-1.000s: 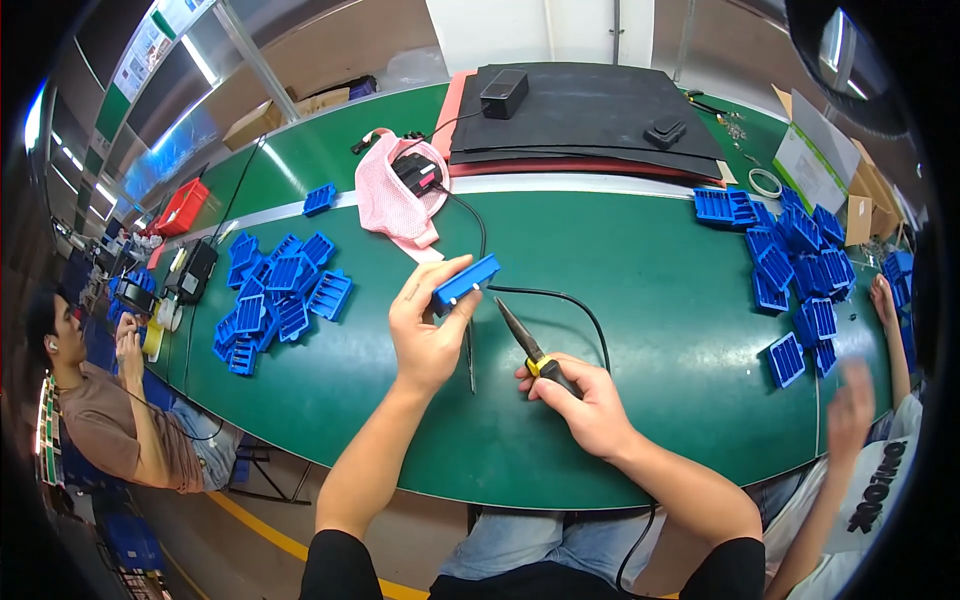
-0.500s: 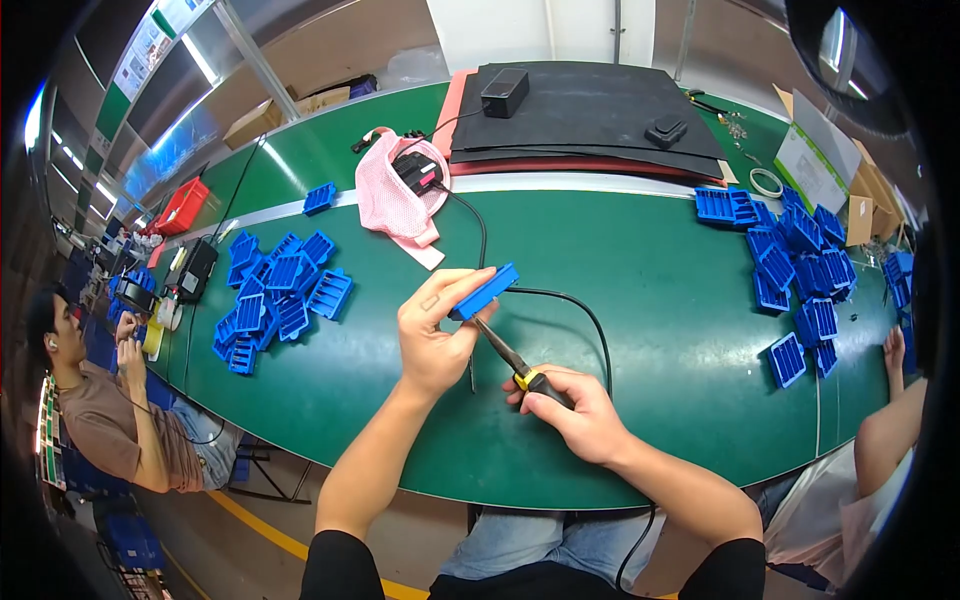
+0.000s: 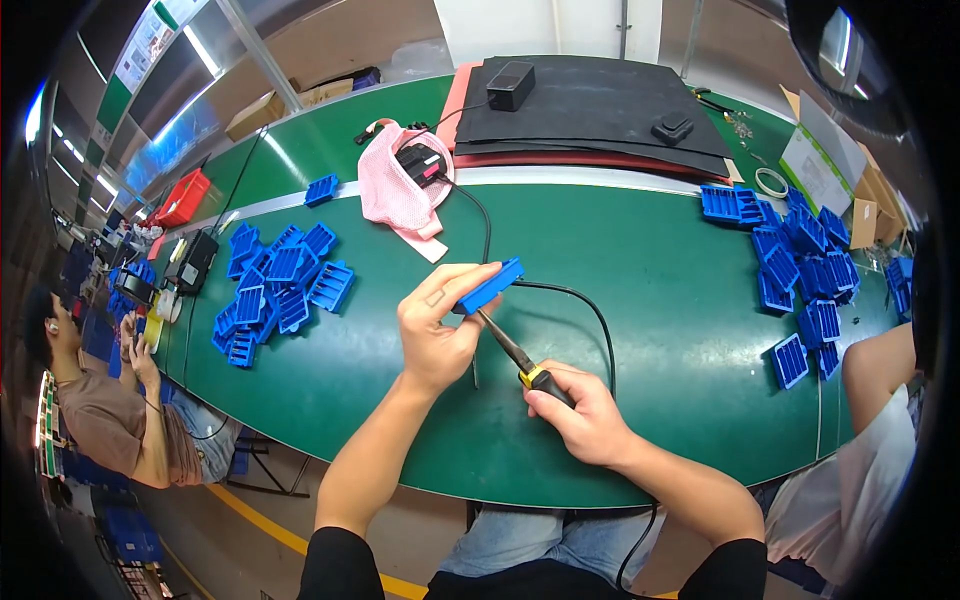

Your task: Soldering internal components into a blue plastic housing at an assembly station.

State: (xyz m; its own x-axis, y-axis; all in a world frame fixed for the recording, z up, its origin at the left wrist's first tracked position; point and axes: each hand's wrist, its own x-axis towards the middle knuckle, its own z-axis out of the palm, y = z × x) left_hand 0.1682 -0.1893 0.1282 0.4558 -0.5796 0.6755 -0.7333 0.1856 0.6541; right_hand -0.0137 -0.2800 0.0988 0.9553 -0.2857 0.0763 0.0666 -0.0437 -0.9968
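Observation:
My left hand grips a small blue slotted plastic part above the middle of the green table, with thumb and fingers pinched along its near side. In my right hand is a pair of long-nose pliers with black and yellow handles. Their tip meets the lower edge of the blue part; the exact contact is too small to make out. A pile of similar blue parts lies to the left, and another pile of blue parts to the right.
Black sheets with a black power adapter on top lie at the far side. Beside them is a pink mesh strap; its black cable runs past my hands. An opened carton stands far right. People sit on both sides.
My right hand and the pliers have shifted slightly right. My left hand still holds the blue part, a touch higher. The hand of the person at right has left the table edge.

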